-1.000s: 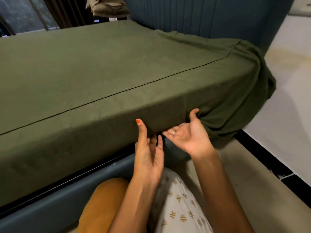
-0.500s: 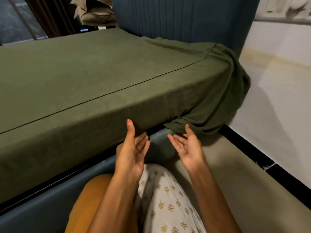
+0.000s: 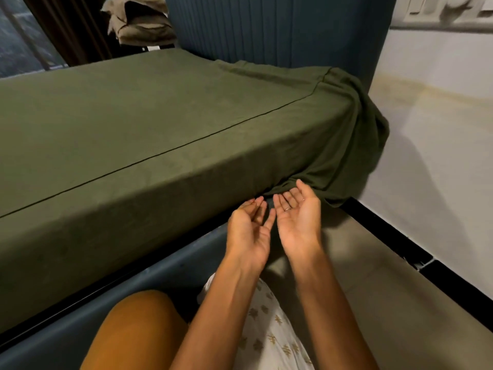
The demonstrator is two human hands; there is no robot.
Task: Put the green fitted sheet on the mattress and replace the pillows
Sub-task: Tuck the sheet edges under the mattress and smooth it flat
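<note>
Both hands — left (image 3: 249, 231) & right (image 3: 300, 213) — palms up, fingers relaxed, near green sheet (image 3: 160, 124) edge.

One view only, worn on the head, looking forward and steeply down from beside the bed. It sits close: the person's own forearms rise from the bottom edge, left hand (image 3: 249, 231) and right hand (image 3: 298, 217) just right of centre. The green fitted sheet (image 3: 149, 124) fills the left and middle of the frame, slanting to the upper right, where the blue headboard (image 3: 280, 30) stands. Wide-angle bend at the edges; floor (image 3: 400, 276) lower right.
</note>
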